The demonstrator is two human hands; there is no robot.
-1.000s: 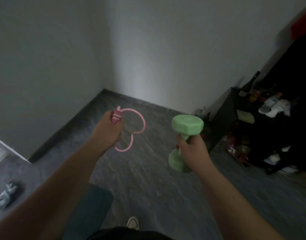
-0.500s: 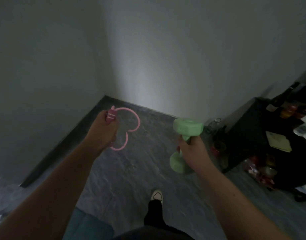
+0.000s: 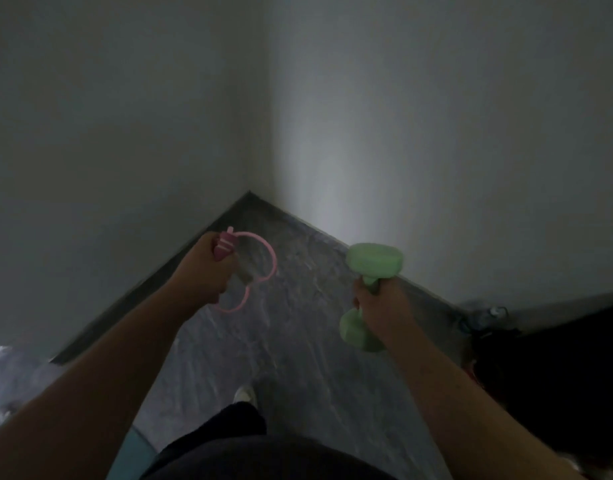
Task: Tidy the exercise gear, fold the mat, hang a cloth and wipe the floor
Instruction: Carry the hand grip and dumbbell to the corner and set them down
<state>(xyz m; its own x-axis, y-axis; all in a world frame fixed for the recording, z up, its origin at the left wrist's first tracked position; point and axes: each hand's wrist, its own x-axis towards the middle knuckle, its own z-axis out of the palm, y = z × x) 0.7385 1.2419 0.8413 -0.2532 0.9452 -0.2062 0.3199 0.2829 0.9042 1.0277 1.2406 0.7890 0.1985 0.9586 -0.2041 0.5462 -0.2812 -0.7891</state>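
Observation:
My left hand [image 3: 202, 271] is closed around the handles of a pink skipping rope [image 3: 268, 258], whose loops hang out to the right of the fist above the floor. My right hand [image 3: 381, 308] grips the bar of a light green dumbbell [image 3: 374, 259], held nearly upright with one head above the fist and the other below it. Both arms reach forward toward the room corner. A teal mat [image 3: 128, 455] shows only as a corner at the bottom left, beside my dark trouser leg.
Two pale walls meet at a corner [image 3: 249, 194] straight ahead, with a dark skirting along the grey marbled floor [image 3: 298, 341]. A black cabinet [image 3: 557, 375] fills the right side, a bottle [image 3: 488, 315] at its far end. My white shoe [image 3: 244, 393] is stepping forward.
I have walked closer to the corner and the view has swung left; the cabinet shelves and their clutter have slid out of sight. Both hands keep their hold.

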